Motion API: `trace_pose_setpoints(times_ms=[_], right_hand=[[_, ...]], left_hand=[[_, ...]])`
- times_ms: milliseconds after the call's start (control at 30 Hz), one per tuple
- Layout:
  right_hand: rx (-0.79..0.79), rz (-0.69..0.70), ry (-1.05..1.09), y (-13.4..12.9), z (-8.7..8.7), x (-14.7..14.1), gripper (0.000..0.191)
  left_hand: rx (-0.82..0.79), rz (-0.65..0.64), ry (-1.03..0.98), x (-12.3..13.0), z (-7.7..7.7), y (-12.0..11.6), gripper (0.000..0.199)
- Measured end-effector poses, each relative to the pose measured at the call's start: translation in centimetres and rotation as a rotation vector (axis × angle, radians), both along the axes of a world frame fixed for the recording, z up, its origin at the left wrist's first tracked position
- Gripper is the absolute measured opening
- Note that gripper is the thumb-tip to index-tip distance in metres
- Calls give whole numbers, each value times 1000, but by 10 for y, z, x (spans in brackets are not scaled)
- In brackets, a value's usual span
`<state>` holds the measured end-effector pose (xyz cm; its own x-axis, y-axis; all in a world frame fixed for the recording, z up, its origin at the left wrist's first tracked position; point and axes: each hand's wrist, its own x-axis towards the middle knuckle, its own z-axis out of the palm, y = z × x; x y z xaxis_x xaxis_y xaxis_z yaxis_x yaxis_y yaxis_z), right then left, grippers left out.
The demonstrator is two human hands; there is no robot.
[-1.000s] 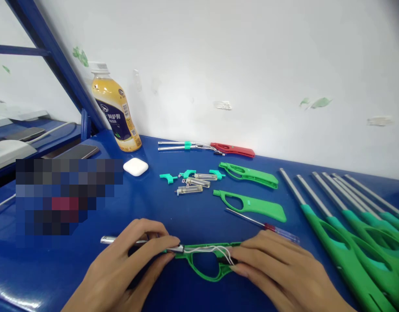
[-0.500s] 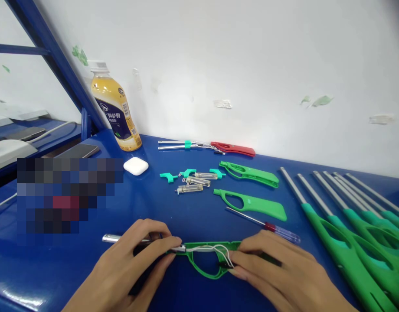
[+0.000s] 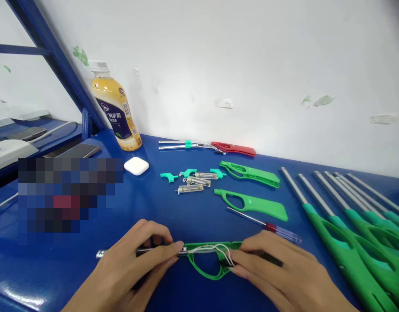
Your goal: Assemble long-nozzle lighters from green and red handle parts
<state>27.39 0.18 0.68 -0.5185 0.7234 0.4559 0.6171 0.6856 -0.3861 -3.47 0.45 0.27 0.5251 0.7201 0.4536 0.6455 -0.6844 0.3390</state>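
Note:
A green lighter shell [image 3: 207,276] with a looped opening lies between my hands at the front of the blue table. My left hand [image 3: 144,260] is closed on a metal tube [image 3: 102,253] at the shell's narrow left end; the tube sticks out to the left past my fingers. White wires [image 3: 212,248] run from the tube across the shell to my right fingers. My right hand [image 3: 274,264] pinches the shell's wide right end, with the wires and a small black part [image 3: 224,263] at the fingertips. Much of that end is hidden under my fingers.
Behind are green shells [image 3: 254,203], clear tanks [image 3: 191,188], teal triggers [image 3: 168,177], a red shell [image 3: 237,149] and a screwdriver [image 3: 280,231]. Several long-tubed green lighters [image 3: 342,251] lie at right. A bottle [image 3: 116,112] and white case [image 3: 136,166] stand back left.
The tube's outer end in my left hand has dropped slightly and moved left. The fingers of my left hand have shifted a little. My right hand is nearly unchanged.

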Motion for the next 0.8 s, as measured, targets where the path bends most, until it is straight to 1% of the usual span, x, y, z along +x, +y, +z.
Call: trace_pose_setpoints(times_ms=[167,433,600,700,733,800], right_hand=[[-3,1,-25,-1,2,1,30],[-31,5,-14,-1,0,2,30],[-32,4,-22,-1,0,2,28],[-33,8,-20,-2,0,2,28],[-32,8,-21,-2,1,2,28],[-26,1,-23,-2,1,1,29]], left_hand=[[-9,50,-49,-3,-8,-4,30],[-38,-2,-87,-5,-14,-1,50],[-61,-36,-108,-6,-11,-1,54],[-20,-24,-77,-3,-5,0,53],[-11,-13,-66,-1,-3,0,50],[-21,42,-75,4,0,1,38]])
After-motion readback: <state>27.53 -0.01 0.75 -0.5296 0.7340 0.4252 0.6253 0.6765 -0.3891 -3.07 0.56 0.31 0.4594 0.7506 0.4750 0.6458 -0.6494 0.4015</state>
